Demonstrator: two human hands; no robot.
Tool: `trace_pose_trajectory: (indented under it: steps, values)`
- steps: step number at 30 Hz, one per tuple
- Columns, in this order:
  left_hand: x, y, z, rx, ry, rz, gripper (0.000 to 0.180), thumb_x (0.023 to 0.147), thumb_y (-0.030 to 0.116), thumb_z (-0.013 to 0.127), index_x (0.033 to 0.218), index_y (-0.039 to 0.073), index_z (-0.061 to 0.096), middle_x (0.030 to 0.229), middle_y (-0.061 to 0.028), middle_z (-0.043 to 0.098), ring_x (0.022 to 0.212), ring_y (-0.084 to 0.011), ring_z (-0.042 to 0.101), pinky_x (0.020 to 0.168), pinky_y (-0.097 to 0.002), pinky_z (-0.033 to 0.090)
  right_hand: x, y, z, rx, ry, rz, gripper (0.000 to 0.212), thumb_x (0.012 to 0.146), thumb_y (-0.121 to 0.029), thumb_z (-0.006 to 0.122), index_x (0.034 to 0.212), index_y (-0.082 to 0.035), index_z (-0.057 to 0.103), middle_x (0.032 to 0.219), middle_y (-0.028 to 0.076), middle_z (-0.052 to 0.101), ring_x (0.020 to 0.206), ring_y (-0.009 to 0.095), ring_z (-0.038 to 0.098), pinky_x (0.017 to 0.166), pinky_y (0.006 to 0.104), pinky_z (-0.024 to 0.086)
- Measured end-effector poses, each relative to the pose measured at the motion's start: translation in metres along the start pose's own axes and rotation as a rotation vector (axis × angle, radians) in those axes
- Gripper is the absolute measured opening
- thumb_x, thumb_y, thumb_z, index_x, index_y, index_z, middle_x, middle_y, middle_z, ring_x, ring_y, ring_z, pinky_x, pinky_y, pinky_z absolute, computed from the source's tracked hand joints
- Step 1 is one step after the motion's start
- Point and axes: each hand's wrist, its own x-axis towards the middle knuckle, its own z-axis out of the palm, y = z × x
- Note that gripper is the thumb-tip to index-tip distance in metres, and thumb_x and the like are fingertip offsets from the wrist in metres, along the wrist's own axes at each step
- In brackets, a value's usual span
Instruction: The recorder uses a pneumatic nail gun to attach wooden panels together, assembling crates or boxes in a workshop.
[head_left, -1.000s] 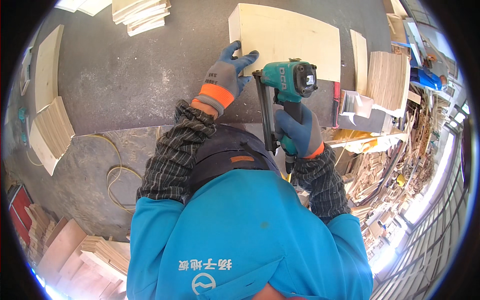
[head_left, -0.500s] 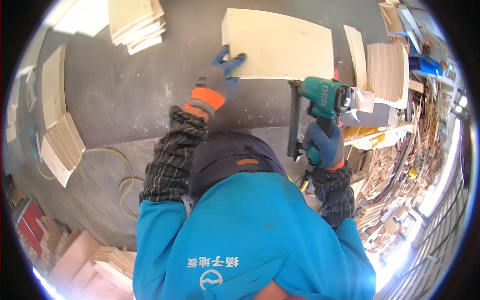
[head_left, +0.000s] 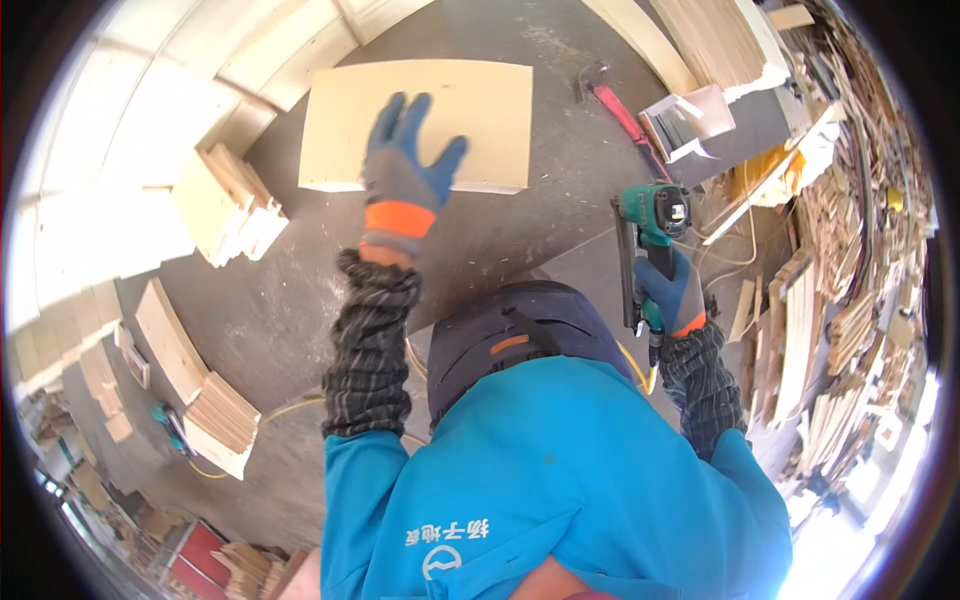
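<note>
A pale wooden box [head_left: 490, 125] lies on the dark worktable [head_left: 470, 240] in front of me, its flat top panel facing up. My left hand [head_left: 405, 165], in a grey-blue glove with an orange cuff, is over the box's near half with fingers spread; whether it touches the panel I cannot tell. In my right hand [head_left: 668, 290], also gloved, a green and black nail gun [head_left: 650, 210] is held by its grip, to the right of the box and apart from it. Its long magazine points toward me.
A hammer with a red handle [head_left: 625, 115] lies right of the box, near a small open carton [head_left: 700, 115]. Stacked wooden boards [head_left: 225, 205] stand to the left, more boards [head_left: 215, 420] lower left. A yellow hose [head_left: 635, 368] runs by my waist. Wood scraps [head_left: 850, 230] pile up on the right.
The box now appears farther left in view. My left hand has gone from its near left corner to above its top. The nail gun has moved away from the box's near right edge.
</note>
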Motion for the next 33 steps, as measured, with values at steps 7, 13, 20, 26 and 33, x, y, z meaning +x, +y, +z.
trace_pose_trajectory:
  steps: [7,13,20,26,33]
  values:
    - [0.074,0.052,0.114,0.307,-0.238,0.087,0.097,0.084,0.064,0.085,0.157,0.008,0.057,0.167,-0.0241,0.048,0.157,-0.0423,0.039,0.129,-0.0591,0.032,0.01,0.019,-0.021,-0.016,0.033,0.038,0.037,0.097,-0.022,0.077,0.123,0.003,0.072,0.085,0.001,0.068,0.073,0.009,0.06,0.065,0.0301,0.049]
    - [0.099,0.041,0.161,0.574,-0.402,0.058,0.065,0.089,0.052,0.073,0.141,0.013,0.068,0.146,-0.0146,0.065,0.145,-0.0381,0.052,0.13,-0.0621,0.023,0.021,0.045,-0.049,-0.003,0.067,0.054,0.041,0.095,-0.022,0.078,0.127,0.003,0.071,0.086,0.001,0.069,0.075,0.009,0.061,0.066,0.0309,0.05]
    - [0.031,0.052,0.12,0.378,-0.601,0.318,0.048,0.08,0.032,0.08,0.123,0.011,0.074,0.13,-0.0146,0.071,0.138,-0.0391,0.057,0.128,-0.0618,0.027,0.048,0.046,-0.068,0.057,-0.034,0.089,0.036,0.097,-0.02,0.077,0.125,0.001,0.07,0.085,0.002,0.069,0.072,0.01,0.062,0.064,0.0309,0.051]
    - [-0.015,0.042,0.082,0.23,-0.671,0.393,0.06,0.082,0.025,0.081,0.138,0.009,0.067,0.148,-0.0159,0.063,0.152,-0.0425,0.046,0.133,-0.0654,0.025,0.08,0.035,-0.058,-0.081,-0.211,0.026,0.038,0.096,-0.023,0.077,0.125,0.002,0.071,0.089,0.004,0.072,0.078,0.011,0.065,0.071,0.0327,0.054]
    - [-0.089,0.047,0.045,0.343,-0.274,0.045,0.09,0.083,0.044,0.088,0.159,0.011,0.053,0.168,-0.0224,0.046,0.157,-0.048,0.038,0.13,-0.0652,0.025,0.087,-0.008,-0.046,-0.206,-0.374,-0.028,0.043,0.095,-0.026,0.078,0.127,0.002,0.071,0.097,0.005,0.075,0.086,0.01,0.066,0.077,0.033,0.055]
